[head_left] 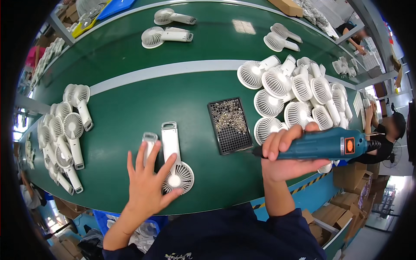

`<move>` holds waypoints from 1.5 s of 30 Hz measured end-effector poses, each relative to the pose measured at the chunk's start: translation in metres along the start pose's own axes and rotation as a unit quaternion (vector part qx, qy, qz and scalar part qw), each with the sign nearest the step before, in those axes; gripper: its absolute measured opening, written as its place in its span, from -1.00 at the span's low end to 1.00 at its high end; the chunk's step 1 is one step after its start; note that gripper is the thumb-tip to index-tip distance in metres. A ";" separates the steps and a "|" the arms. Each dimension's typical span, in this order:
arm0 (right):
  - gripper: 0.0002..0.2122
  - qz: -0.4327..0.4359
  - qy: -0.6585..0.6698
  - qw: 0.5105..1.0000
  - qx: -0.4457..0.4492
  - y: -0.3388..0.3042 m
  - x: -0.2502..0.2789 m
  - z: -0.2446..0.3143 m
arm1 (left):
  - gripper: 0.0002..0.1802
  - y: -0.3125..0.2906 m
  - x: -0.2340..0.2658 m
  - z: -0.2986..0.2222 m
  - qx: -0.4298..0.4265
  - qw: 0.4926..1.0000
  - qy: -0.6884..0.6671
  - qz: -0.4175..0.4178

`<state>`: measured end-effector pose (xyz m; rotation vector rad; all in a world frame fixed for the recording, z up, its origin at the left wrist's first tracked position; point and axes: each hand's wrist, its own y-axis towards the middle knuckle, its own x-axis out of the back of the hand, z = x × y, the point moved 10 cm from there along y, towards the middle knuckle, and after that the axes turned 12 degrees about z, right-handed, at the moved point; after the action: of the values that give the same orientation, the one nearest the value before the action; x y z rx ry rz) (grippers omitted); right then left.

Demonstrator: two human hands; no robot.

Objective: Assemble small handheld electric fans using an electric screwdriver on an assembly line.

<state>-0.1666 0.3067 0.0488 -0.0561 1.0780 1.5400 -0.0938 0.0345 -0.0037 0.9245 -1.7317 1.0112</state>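
Observation:
My left hand point(147, 186) lies with fingers spread over two white handheld fans at the near middle of the bench. One fan point(170, 141) shows its handle pointing away and its round grille near my thumb. Of the other fan point(150, 138), only the handle end shows past my fingertips; the hand hides the rest. Wrapped in my right hand point(277, 167) is a teal electric screwdriver point(320, 146), held nearly level, its black nose pointing left. That nose is close to the lower right corner of a black screw tray point(234, 145), which holds many small metal screws.
White fans are heaped on the right point(299, 91), with another pile at the left point(65, 130). Beyond a pale strip point(173, 69), a few fans point(162, 37) lie on the green bench. A blue crate point(103, 221) of fans stands below the near edge. Co-workers sit at far right.

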 end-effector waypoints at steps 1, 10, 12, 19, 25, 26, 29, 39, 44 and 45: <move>-0.16 -0.011 -0.023 1.000 0.005 0.002 -0.001 -0.002 | -0.20 0.008 0.004 0.000 -0.009 1.000 0.015 0.007; -0.20 0.039 -0.091 0.995 0.006 0.019 0.000 -0.030 | -0.43 0.027 -0.009 -0.047 -0.180 0.980 -0.010 0.083; -0.21 0.033 -0.098 0.995 0.001 0.022 0.003 -0.036 | -0.45 0.026 -0.011 -0.058 -0.201 0.974 -0.028 0.097; -0.24 0.022 -0.085 0.996 0.035 0.021 0.004 -0.033 | -0.24 0.067 0.010 -0.088 -0.216 0.974 -0.049 0.053; -0.20 -0.015 -0.091 0.992 0.087 0.015 0.022 0.013 | -0.16 0.091 -0.026 -0.117 -0.209 0.972 0.069 0.083; -0.21 -0.013 -0.091 0.992 0.086 0.016 0.022 0.014 | -0.16 0.077 -0.026 -0.124 -0.225 0.968 0.025 0.108; -0.22 0.001 -0.095 0.993 0.074 0.016 0.025 0.016 | -0.11 0.057 -0.024 -0.132 -0.241 0.960 0.004 0.142; -0.21 0.020 -0.073 0.997 0.020 0.013 0.026 -0.001 | -0.13 0.048 -0.011 -0.124 -0.225 0.955 -0.032 0.191; -0.19 0.067 0.016 0.997 -0.034 0.000 0.012 -0.024 | -0.23 0.052 -0.002 -0.066 -0.200 0.967 -0.009 0.155; -0.25 0.103 0.027 0.994 -0.038 -0.003 0.007 -0.026 | -0.21 0.051 -0.007 -0.060 -0.200 0.967 -0.002 0.158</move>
<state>-0.1797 0.2948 0.0280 -0.0399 1.0941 1.7729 -0.1175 0.1099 -0.0061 0.4013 -2.0296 0.8080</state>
